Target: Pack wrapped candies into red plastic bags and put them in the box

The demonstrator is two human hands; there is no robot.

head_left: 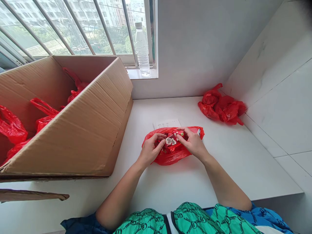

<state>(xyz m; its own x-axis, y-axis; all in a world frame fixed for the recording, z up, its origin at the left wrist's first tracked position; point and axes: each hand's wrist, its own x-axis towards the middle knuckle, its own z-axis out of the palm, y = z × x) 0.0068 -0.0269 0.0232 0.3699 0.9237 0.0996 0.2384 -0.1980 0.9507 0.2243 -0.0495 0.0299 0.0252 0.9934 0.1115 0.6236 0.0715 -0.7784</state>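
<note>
An open red plastic bag (173,158) lies on the white tabletop in front of me. In its mouth is a dark red packet (171,140) with white lettering and small floral prints. My left hand (151,149) grips the packet's left edge, thumb and fingers curled toward each other. At the right edge, my right hand (192,143) has thumb and fingers on the same packet, wrist over the bag's rim. What lies beneath the packet is mostly hidden. Behind the bag, a white printed sheet (167,123) is partly covered by it.
To the left stands a large open cardboard box (97,123) holding several tied red bags (14,126). Crumpled red plastic bags (221,105) lie at the back right by the tiled wall. A clear water bottle (142,50) stands on the windowsill.
</note>
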